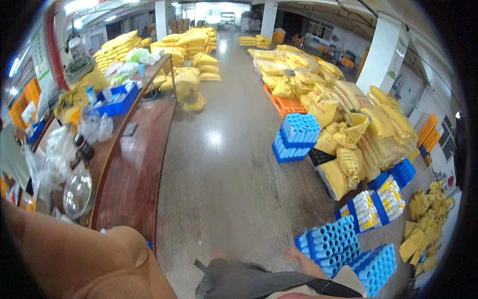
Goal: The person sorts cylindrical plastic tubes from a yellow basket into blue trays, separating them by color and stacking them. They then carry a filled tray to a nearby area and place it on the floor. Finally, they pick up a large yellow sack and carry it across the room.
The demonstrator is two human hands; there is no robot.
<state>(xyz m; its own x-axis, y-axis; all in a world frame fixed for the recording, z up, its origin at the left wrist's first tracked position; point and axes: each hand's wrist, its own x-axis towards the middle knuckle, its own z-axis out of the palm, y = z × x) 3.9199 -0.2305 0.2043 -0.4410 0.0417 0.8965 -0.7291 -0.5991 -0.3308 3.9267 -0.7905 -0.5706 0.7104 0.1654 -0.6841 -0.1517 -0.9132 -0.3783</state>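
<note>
My left arm (74, 239) is bent close to the camera at the lower left, and its hand cannot be made out. A small patch of skin near the bottom, apparently my right hand (293, 253), hangs low beside a blue crate of light blue tubes (328, 244). Its fingers are too small and blurred to read, and no held thing shows. Grey cloth (234, 281) and a dark strap on my body cover the bottom middle. More light blue tubes (376, 266) stand right of that crate, with white and yellow tubes (373, 207) behind.
A long reddish-brown table (132, 184) runs along the left, bearing a blue bin (117, 102), plastic bags and a dark jar (83, 147). Yellow sacks (348, 134) are heaped at right by another tube stack (297, 134). Grey floor (219, 164) lies between; a white pillar (383, 50) stands behind.
</note>
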